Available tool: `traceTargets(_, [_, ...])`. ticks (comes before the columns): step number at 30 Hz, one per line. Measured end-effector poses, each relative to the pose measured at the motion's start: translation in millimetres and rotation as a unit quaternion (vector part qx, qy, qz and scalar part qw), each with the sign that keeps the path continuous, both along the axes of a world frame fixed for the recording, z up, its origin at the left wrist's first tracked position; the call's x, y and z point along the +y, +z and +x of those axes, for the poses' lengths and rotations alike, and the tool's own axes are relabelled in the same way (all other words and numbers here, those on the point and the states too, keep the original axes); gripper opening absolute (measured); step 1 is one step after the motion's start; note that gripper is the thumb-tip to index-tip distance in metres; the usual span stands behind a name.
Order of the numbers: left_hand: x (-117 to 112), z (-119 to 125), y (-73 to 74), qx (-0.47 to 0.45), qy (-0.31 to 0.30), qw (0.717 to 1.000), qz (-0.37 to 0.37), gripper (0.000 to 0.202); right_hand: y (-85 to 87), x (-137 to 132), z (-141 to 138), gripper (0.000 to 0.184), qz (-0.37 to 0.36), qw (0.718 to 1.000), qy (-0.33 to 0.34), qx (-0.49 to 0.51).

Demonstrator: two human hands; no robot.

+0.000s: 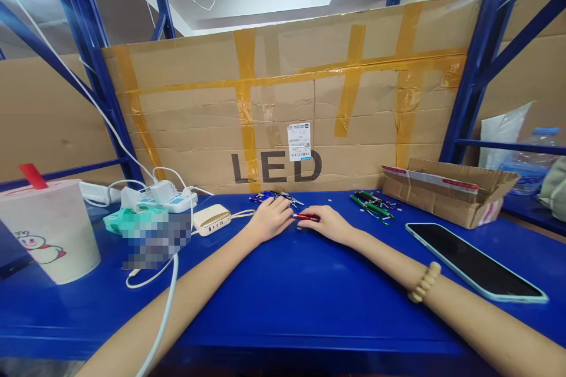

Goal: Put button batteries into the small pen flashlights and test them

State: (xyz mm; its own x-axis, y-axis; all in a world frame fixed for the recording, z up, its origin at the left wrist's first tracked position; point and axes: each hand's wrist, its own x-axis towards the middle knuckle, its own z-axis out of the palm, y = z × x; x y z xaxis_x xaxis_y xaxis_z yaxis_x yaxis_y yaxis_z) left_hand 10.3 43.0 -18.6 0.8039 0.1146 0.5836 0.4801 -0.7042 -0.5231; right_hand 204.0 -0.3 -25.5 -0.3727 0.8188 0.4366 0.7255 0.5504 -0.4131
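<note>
My right hand (329, 225) pinches a slim red cylinder (307, 217), shiny and pen-like, just above the blue tabletop. Its exact kind is too small to make out. Close by on the left, my left hand (273, 219) lies palm down with its fingers stretched forward, at the near edge of a pile of small blue and silver metal pieces (289, 197). The fingertips partly cover that pile. To the right of my right hand lies a group of similar green cylinders (371, 206) with clips and dark parts.
A cardboard tray (435, 188) and a phone (475, 262) lie on the right. On the left stand a cup (55, 235), a white power strip (177, 201) and a cream power bank (212, 220). A white cable (165, 312) crosses my left forearm. Cardboard (198, 118) walls the back.
</note>
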Motion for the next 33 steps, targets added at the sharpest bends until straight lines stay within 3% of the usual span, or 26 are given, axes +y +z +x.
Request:
traceTargets(5, [0, 1, -0.1, -0.018, -0.001, 1.000, -0.012, 0.029, 2.6, -3, -2, 0.032, 0.018, 0.999, -0.014, -0.028])
traceTargets(9, [-3, 2, 0.7, -0.141, 0.013, 0.979, -0.144, 0.027, 5.5, -7, -4, 0.031, 0.012, 0.998, -0.044, -0.042])
traceTargets(11, [-6, 5, 1.7, -0.266, 0.004, 0.933, -0.243, 0.027, 6.4, -7, -4, 0.032, 0.007, 0.997, -0.061, -0.045])
traceTargets(14, [-7, 10, 3.0, -0.417, -0.055, 0.812, -0.405, 0.032, 6.9, -8, -4, 0.033, 0.003, 0.997, -0.065, -0.046])
traceTargets(16, [-7, 12, 3.1, -0.451, -0.110, 0.723, -0.511, 0.039, 7.0, -9, -4, 0.033, 0.006, 0.998, -0.051, -0.046])
traceTargets(18, [-7, 14, 2.8, -0.447, -0.153, 0.660, -0.585, 0.045, 7.3, -9, -5, 0.031, 0.010, 0.998, -0.032, -0.047])
traceTargets(20, [-8, 15, 2.7, -0.428, -0.177, 0.637, -0.616, 0.047, 7.6, -10, -5, 0.030, 0.011, 0.998, -0.019, -0.051])
traceTargets(24, [-12, 15, 5.6, -0.413, -0.190, 0.623, -0.636, 0.050, 7.6, -10, -4, 0.028, 0.007, 0.998, -0.008, -0.057])
traceTargets(30, [-13, 14, 11.4, -0.441, -0.177, 0.540, -0.695, 0.056, 6.4, -9, -4, 0.028, 0.006, 0.999, -0.023, -0.049])
traceTargets(33, [-13, 14, 11.4, -0.435, -0.174, 0.539, -0.700, 0.056, 7.2, -10, -5, 0.030, 0.014, 0.998, -0.038, -0.056])
